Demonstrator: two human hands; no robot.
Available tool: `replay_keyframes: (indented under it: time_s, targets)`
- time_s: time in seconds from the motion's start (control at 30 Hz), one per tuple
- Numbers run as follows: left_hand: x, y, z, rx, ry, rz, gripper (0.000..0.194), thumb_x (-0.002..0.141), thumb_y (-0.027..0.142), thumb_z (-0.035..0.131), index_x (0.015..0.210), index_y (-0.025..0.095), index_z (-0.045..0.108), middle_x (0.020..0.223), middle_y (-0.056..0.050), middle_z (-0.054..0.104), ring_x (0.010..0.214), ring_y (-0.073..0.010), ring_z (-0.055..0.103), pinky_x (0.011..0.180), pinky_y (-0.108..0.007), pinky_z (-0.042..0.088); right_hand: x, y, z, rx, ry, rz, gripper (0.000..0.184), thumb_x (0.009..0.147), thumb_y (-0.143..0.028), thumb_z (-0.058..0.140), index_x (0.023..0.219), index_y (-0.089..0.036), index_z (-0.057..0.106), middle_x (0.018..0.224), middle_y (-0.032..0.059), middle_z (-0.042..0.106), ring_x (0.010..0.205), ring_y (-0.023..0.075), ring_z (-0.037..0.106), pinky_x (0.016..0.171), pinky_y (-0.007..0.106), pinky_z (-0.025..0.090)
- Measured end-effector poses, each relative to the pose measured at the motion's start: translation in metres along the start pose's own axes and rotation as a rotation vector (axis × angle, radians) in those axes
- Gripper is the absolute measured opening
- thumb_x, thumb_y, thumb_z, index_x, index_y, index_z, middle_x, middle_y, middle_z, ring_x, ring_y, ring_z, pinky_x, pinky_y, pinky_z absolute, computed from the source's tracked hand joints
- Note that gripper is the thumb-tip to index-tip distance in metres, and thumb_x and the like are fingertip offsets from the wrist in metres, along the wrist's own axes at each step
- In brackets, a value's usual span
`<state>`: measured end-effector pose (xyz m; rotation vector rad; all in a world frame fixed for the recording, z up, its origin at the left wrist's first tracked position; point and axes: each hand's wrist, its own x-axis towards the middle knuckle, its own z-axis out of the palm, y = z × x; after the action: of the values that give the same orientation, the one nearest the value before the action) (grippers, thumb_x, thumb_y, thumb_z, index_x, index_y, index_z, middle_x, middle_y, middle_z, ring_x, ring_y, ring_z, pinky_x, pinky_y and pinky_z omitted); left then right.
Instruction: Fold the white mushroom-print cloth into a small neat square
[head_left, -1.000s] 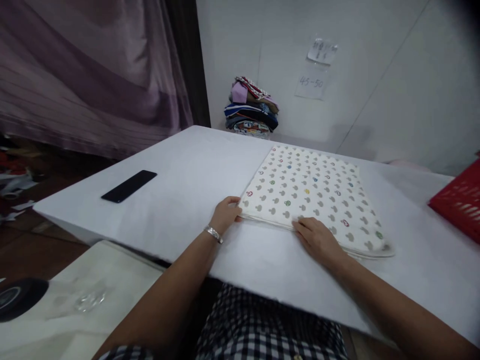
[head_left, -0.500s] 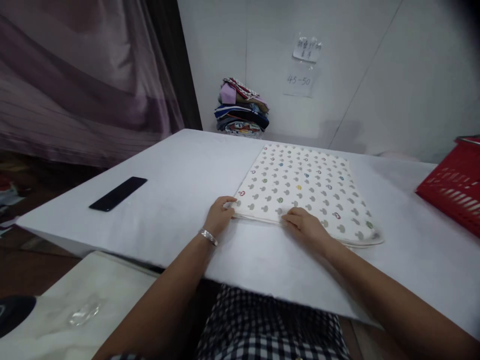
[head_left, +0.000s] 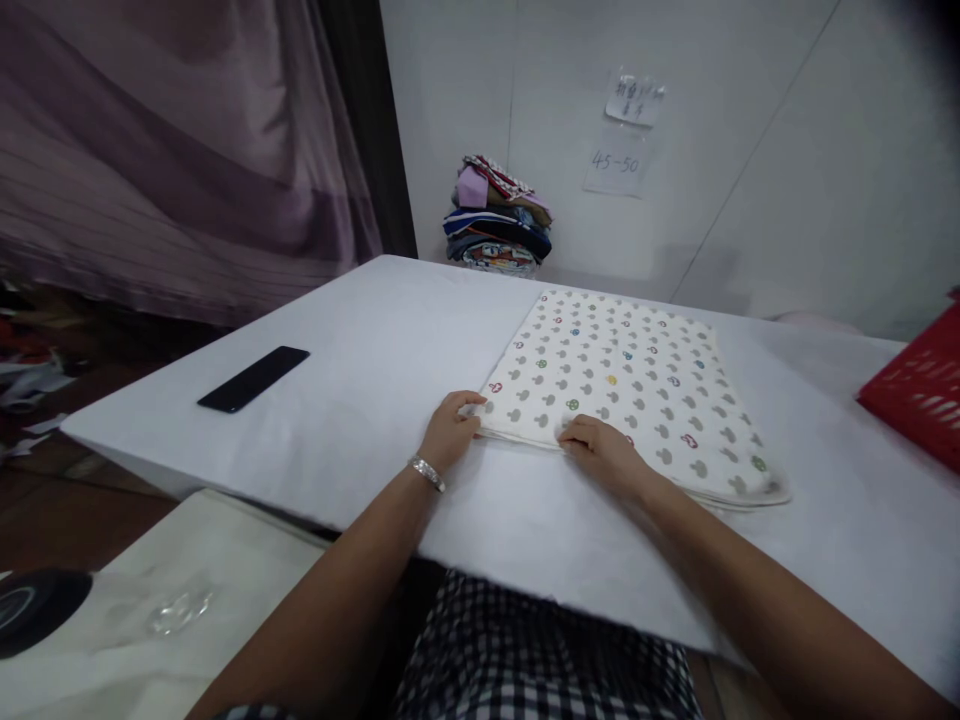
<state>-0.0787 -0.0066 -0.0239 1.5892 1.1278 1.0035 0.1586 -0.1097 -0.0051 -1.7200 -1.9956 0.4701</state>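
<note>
A folded white cloth (head_left: pixel 622 380) with rows of grey mushroom prints and a few coloured ones lies flat on the white table (head_left: pixel 360 380). Its layered near edge faces me. My left hand (head_left: pixel 452 430), with a silver bracelet at the wrist, pinches the near left corner between thumb and fingers. Farther right along the same edge, my right hand (head_left: pixel 600 450) has its fingers closed on the fabric. The fingertips of the right hand are partly hidden from above.
A black phone (head_left: pixel 253 379) lies on the table's left side. Folded fabrics (head_left: pixel 499 215) are stacked at the back by the wall. A red basket (head_left: pixel 919 385) stands at the right edge. Lower left, a pale surface (head_left: pixel 247 560) holds clear plastic (head_left: pixel 180 608).
The view has turned slightly left, so everything sits a little farther right. My right hand has shifted slightly left along the cloth's near edge; my left hand keeps the corner.
</note>
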Motion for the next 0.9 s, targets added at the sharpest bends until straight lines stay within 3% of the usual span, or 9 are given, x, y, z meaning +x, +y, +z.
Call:
replay_keyframes:
  time_s: [0.1,0.2,0.43,0.6,0.9]
  targets:
    - [0.000,0.000,0.000,0.004,-0.006,-0.011,0.032,0.064,0.007,0.049,0.091,0.018,0.063,0.114,-0.004,0.056,0.055,-0.0062,0.056,0.056,-0.025,0.052,0.000,0.000,0.001,0.000,0.049,0.018,0.019,0.087,-0.021,0.041,0.074,-0.021,0.055,0.081,-0.0001,0.059,0.074,0.0137,0.054,0.066,0.025,0.039]
    - [-0.001,0.002,-0.001,0.010,-0.003,-0.020,0.032,0.065,0.007,0.049,0.091,0.018,0.063,0.112,-0.004,0.057,0.055,-0.0064,0.055,0.056,-0.026,0.052,-0.005,-0.003,0.003,-0.099,0.116,-0.050,0.018,0.090,-0.021,0.037,0.080,-0.021,0.053,0.085,0.0026,0.058,0.080,0.0162,0.053,0.068,0.027,0.039]
    - [0.001,-0.001,0.000,-0.001,0.006,-0.014,0.032,0.063,0.007,0.049,0.088,0.019,0.065,0.112,-0.003,0.056,0.058,-0.0059,0.054,0.055,-0.023,0.052,-0.013,-0.007,0.009,-0.407,0.037,-0.232,0.021,0.091,-0.015,0.037,0.084,-0.018,0.057,0.086,0.0065,0.057,0.081,0.0181,0.051,0.071,0.029,0.040]
    - [0.001,-0.001,0.001,-0.054,-0.001,0.028,0.026,0.063,0.007,0.049,0.079,0.017,0.067,0.113,-0.003,0.052,0.064,-0.0071,0.056,0.053,-0.022,0.053,-0.012,-0.007,0.009,-0.411,0.059,-0.276,0.019,0.093,-0.025,0.042,0.089,-0.018,0.059,0.088,0.0074,0.057,0.084,0.0193,0.052,0.072,0.029,0.041]
    - [0.000,0.001,0.000,-0.070,-0.035,0.056,0.024,0.067,0.009,0.050,0.081,0.018,0.068,0.116,-0.002,0.050,0.060,-0.0040,0.052,0.054,-0.021,0.053,-0.007,-0.004,0.017,-0.443,0.099,-0.265,0.026,0.094,-0.023,0.037,0.090,-0.018,0.063,0.087,0.0083,0.058,0.082,0.0199,0.051,0.071,0.031,0.040]
